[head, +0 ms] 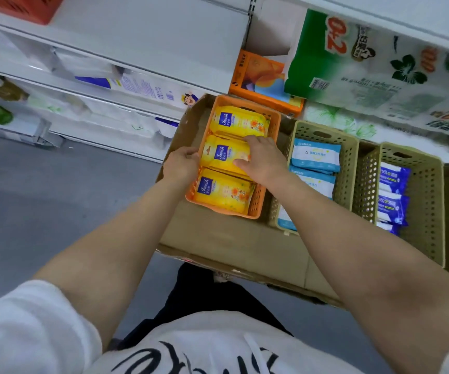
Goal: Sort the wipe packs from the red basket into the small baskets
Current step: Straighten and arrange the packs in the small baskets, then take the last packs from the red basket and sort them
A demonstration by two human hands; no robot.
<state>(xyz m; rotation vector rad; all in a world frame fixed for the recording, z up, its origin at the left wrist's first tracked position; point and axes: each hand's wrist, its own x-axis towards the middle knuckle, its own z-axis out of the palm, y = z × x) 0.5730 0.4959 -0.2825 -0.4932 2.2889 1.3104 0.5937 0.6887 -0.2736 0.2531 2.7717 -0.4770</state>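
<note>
An orange small basket (274,122) stands on flattened cardboard (218,238) and holds three yellow wipe packs in a row. My right hand (263,160) grips the right end of the middle yellow pack (220,155), thumb on its top. My left hand (181,163) curls over the basket's left rim beside that pack. To the right, a beige basket (349,163) holds light-blue and white packs (315,155). A second beige basket (426,195) holds dark-blue packs (394,176). Part of a red basket (28,6) shows at the top left on a shelf.
White shelves (136,49) run along the back with tissue and paper goods. An orange box (261,76) and a large green-and-white tissue pack (366,63) lie behind the baskets. Grey floor (42,198) lies to the left. My legs stand below the cardboard.
</note>
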